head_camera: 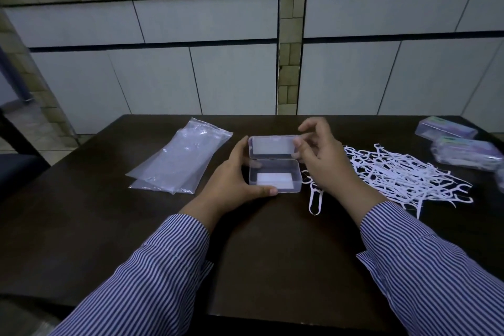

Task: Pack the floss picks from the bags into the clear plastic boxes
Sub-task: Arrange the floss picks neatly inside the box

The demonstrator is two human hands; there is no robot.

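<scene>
A clear plastic box (pixel 275 175) lies open in the middle of the dark table, its lid (pixel 272 147) folded back and a white card in its base. My left hand (pixel 236 180) grips the box's left side, thumb on the front edge. Over the box's right side, my right hand (pixel 324 157) has its fingertips touching the lid's right end. A heap of white floss picks (pixel 403 174) lies to the right. Two loose picks (pixel 315 199) sit by my right wrist. Empty clear bags (pixel 180 161) lie flat on the left.
Two shut plastic boxes with coloured contents (pixel 447 129) (pixel 467 154) sit at the table's far right. White cabinet fronts stand behind the table. A dark chair is at the left edge. My striped sleeves (pixel 152 278) cover the near table.
</scene>
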